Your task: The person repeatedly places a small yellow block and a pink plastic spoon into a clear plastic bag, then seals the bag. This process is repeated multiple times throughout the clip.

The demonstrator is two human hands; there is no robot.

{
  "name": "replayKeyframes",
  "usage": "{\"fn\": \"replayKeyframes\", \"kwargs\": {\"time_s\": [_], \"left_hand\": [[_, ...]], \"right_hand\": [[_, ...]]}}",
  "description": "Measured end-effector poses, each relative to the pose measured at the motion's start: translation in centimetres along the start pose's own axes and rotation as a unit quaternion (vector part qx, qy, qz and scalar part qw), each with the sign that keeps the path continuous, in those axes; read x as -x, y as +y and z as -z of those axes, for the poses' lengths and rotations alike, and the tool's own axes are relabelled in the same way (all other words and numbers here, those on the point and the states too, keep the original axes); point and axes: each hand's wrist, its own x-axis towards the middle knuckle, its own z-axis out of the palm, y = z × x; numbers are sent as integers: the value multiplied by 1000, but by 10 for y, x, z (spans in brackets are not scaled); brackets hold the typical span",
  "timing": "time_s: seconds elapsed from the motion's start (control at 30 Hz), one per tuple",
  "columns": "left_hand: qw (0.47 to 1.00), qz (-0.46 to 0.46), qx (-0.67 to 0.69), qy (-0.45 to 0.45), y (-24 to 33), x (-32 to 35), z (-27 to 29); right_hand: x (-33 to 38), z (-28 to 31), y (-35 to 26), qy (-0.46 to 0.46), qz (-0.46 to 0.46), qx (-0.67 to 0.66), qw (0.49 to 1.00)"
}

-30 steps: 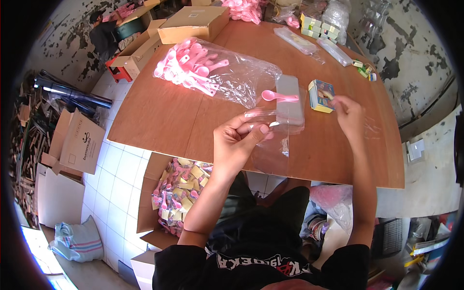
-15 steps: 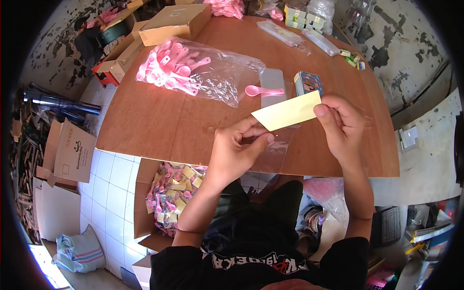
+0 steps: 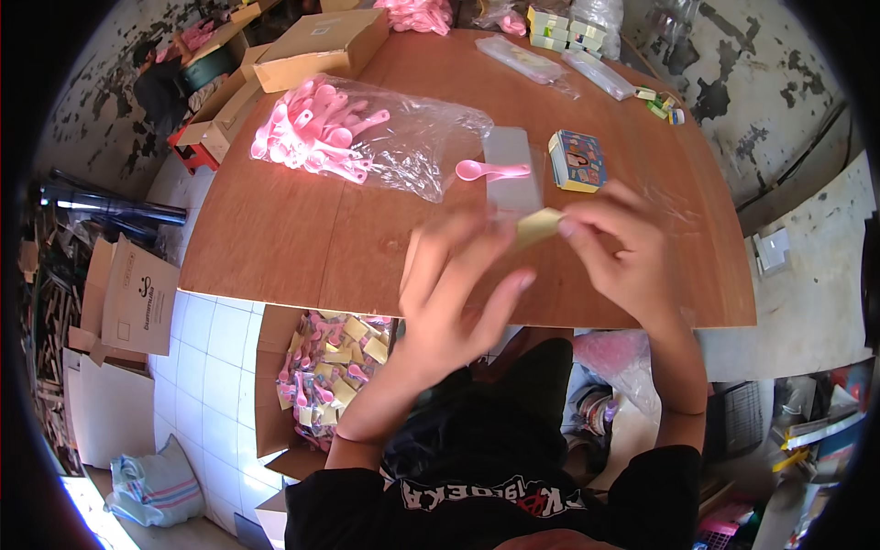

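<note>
Between the thumb and fingers of my right hand (image 3: 623, 247) is a small pale-yellow paper slip (image 3: 539, 225), seen narrow and partly smeared by motion. My left hand (image 3: 458, 284) hovers beside its left end, thumb and fingers apart; whether a fingertip touches the paper is hard to tell. Just beyond my hands, a pink plastic measuring spoon (image 3: 493, 170) lies across a grey-white flat pad (image 3: 513, 190). To the right of the pad sits a stack of printed cards (image 3: 578, 160) with a colourful blue top. A clear plastic bag (image 3: 412, 128) spills pink spoons (image 3: 321, 128) farther left.
The brown wooden table (image 3: 275, 247) carries a closed cardboard box (image 3: 323, 48), clear packs (image 3: 598, 73) and small boxes (image 3: 564, 32) at its far side. Below its near edge, an open carton (image 3: 275, 394) holds many packed spoons with yellow slips. Another person (image 3: 160, 87) is far left.
The yellow slip has gone from broadly facing me to a narrow, blurred shape. My left hand's fingers have spread and lifted, and my right hand has shifted slightly left and down.
</note>
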Motion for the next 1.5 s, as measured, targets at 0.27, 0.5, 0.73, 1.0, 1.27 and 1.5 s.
{"fn": "replayKeyframes", "kwargs": {"time_s": [0.27,0.5,0.73,1.0,1.27,1.5], "left_hand": [[694,288,649,-117,7,44,-18],[595,419,683,60,20,23,-31],[595,456,658,72,23,35,-41],[600,466,649,29,23,39,-47],[652,427,626,30,16,47,-54],[626,403,664,72,9,50,-46]], "right_hand": [[32,0,-17,75,14,-48,996],[83,-34,-4,80,-142,-279,946],[85,-55,-5,165,-234,-396,872],[95,-69,9,180,-211,-440,854],[96,-71,11,166,-264,-433,846],[92,-80,2,146,-326,-435,827]]}}
